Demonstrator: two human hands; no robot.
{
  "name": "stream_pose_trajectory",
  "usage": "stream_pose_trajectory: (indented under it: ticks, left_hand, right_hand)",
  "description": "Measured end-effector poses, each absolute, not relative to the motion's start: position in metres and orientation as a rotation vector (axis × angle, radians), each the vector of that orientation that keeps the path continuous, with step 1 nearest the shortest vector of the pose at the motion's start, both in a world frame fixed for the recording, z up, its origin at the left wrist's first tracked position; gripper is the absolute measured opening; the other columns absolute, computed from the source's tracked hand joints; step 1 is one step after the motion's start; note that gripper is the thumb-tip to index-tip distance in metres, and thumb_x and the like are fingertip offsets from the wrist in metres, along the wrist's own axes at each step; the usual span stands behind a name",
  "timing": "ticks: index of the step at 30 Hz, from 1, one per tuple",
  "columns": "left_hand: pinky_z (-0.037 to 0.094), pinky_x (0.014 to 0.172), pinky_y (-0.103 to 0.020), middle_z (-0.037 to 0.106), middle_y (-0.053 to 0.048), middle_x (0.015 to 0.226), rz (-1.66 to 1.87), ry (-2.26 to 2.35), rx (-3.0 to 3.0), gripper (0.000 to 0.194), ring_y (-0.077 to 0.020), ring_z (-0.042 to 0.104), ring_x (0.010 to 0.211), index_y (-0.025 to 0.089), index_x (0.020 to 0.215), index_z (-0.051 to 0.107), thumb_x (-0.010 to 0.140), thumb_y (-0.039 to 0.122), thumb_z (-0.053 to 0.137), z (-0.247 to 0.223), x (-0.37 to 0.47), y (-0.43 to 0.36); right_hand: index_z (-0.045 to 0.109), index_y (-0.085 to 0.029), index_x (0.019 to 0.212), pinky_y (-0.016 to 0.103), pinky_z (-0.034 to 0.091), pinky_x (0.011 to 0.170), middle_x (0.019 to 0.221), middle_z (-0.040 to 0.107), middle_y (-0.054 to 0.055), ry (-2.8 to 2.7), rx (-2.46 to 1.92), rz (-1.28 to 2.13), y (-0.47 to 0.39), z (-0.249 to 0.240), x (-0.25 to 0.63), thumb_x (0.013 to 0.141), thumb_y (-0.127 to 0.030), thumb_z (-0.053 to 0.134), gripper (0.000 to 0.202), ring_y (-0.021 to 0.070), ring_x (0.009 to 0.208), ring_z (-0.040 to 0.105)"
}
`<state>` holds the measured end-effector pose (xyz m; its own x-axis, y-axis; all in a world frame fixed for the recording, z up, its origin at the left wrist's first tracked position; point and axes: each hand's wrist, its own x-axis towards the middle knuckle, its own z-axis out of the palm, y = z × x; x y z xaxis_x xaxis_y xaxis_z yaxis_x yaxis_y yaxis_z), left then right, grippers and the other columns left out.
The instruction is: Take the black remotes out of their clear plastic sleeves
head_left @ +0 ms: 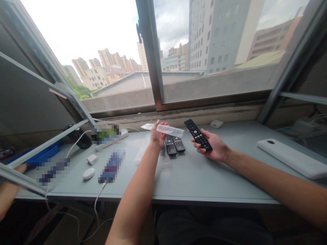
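Observation:
In my right hand (213, 144) is a black remote control (196, 133), its button side facing up and its far end tilted to the left. My left hand (158, 135) is closed on a clear plastic bag (170, 130), which sticks out to both sides of the fingers. Two more black remotes, a left one (170, 145) and a right one (179, 144), lie side by side on the table just right of my left hand. Other clear plastic bags (167, 164) lie under and beside my left wrist.
On the grey table (204, 182), a charging phone (112, 166), a white oval case (89, 174) and a white charger (92, 159) lie left. A power strip (124, 133) stands behind them. A long white device (291, 158) lies right. Another person's arm (9, 194) shows far left.

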<state>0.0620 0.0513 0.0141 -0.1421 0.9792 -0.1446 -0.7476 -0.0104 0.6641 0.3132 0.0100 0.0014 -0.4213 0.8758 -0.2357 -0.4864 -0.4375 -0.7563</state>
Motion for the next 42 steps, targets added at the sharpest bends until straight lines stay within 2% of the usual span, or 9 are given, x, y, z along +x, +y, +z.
stream_pose_trajectory:
  ticks: [6, 9, 13, 18, 25, 29, 32, 36, 42]
  left_hand:
    - [0.056, 0.054, -0.019, 0.077, -0.009, 0.094, 1.577, 0.719, 0.414, 0.027, -0.0146, 0.074, 0.071, 0.011, 0.113, 0.071, 0.106, 0.036, 0.065, 0.0141, 0.0628, 0.0517]
    - [0.057, 0.055, -0.019, 0.077, -0.009, 0.095, 1.578, 0.727, 0.409, 0.028, -0.0152, 0.074, 0.072, 0.011, 0.117, 0.071, 0.106, 0.036, 0.065, 0.0145, 0.0633, 0.0511]
    - [0.055, 0.053, -0.019, 0.077, -0.009, 0.095, 1.576, 0.736, 0.41, 0.028, -0.0147, 0.074, 0.07, 0.01, 0.115, 0.071, 0.106, 0.036, 0.065, 0.0143, 0.0633, 0.0511]
    - [0.057, 0.055, -0.019, 0.076, -0.009, 0.093, 1.578, 0.723, 0.412, 0.028, -0.0151, 0.074, 0.071, 0.011, 0.114, 0.071, 0.105, 0.036, 0.066, 0.0126, 0.0622, 0.053]
    - [0.057, 0.055, -0.02, 0.077, -0.01, 0.095, 1.582, 0.728, 0.421, 0.028, -0.0152, 0.074, 0.071, 0.01, 0.113, 0.071, 0.105, 0.036, 0.067, 0.0107, 0.0626, 0.0537]
    - [0.058, 0.057, -0.02, 0.077, -0.01, 0.096, 1.584, 0.727, 0.408, 0.029, -0.0159, 0.075, 0.073, 0.01, 0.118, 0.071, 0.104, 0.036, 0.067, 0.0102, 0.0627, 0.0542]
    - [0.056, 0.052, -0.02, 0.077, -0.01, 0.094, 1.578, 0.724, 0.401, 0.03, -0.0159, 0.075, 0.071, 0.01, 0.119, 0.071, 0.104, 0.036, 0.067, 0.011, 0.0623, 0.0536]
    - [0.053, 0.049, -0.019, 0.076, -0.009, 0.091, 1.574, 0.72, 0.413, 0.03, -0.015, 0.074, 0.068, 0.01, 0.118, 0.071, 0.105, 0.036, 0.065, 0.0136, 0.0625, 0.0515]
    - [0.053, 0.05, -0.018, 0.077, -0.009, 0.093, 1.571, 0.733, 0.418, 0.03, -0.0149, 0.074, 0.07, 0.011, 0.12, 0.071, 0.105, 0.037, 0.066, 0.0136, 0.0629, 0.0518]
  right_hand:
    - [0.069, -0.013, 0.12, 0.021, 0.047, 0.04, 0.074, 0.058, 0.002, -0.792, -0.747, 1.975, 0.0114, -0.0016, 0.313, 0.115, -0.037, 0.048, 0.033, 0.0131, 0.053, 0.052]
    - [0.068, -0.014, 0.111, 0.02, 0.049, 0.04, 0.079, 0.065, 0.004, -0.774, -0.852, 1.917, 0.0121, -0.0015, 0.312, 0.111, -0.03, 0.059, 0.018, 0.0129, 0.057, 0.058]
    - [0.066, -0.016, 0.11, 0.02, 0.05, 0.04, 0.099, 0.077, 0.012, -0.779, -0.937, 1.876, 0.0111, 0.0007, 0.3099, 0.114, -0.033, 0.053, 0.022, 0.0139, 0.061, 0.064]
    - [0.064, -0.016, 0.108, 0.021, 0.046, 0.038, 0.09, 0.075, 0.011, -0.761, -0.887, 1.914, 0.0117, 0.0001, 0.3099, 0.118, -0.041, 0.042, 0.034, 0.0139, 0.057, 0.059]
    - [0.068, -0.013, 0.114, 0.021, 0.052, 0.045, 0.08, 0.066, 0.006, -0.764, -0.76, 1.943, 0.0157, -0.0051, 0.3141, 0.113, -0.031, 0.054, 0.022, 0.0146, 0.061, 0.06]
    - [0.065, -0.014, 0.112, 0.018, 0.049, 0.041, 0.083, 0.067, 0.007, -0.749, -0.806, 1.94, 0.0165, -0.0057, 0.3139, 0.108, -0.02, 0.059, 0.01, 0.0141, 0.062, 0.062]
    - [0.063, -0.016, 0.112, 0.018, 0.046, 0.038, 0.092, 0.073, 0.011, -0.757, -0.835, 1.921, 0.0153, -0.0034, 0.3128, 0.111, -0.028, 0.057, 0.013, 0.0141, 0.061, 0.063]
    - [0.061, -0.019, 0.11, 0.017, 0.043, 0.036, 0.088, 0.072, 0.01, -0.797, -0.856, 1.935, 0.0131, -0.0001, 0.3123, 0.116, -0.041, 0.048, 0.026, 0.0134, 0.055, 0.06]
    - [0.06, -0.019, 0.108, 0.017, 0.04, 0.034, 0.085, 0.071, 0.01, -0.806, -0.843, 1.925, 0.0136, -0.0011, 0.312, 0.116, -0.044, 0.044, 0.03, 0.0138, 0.053, 0.058]
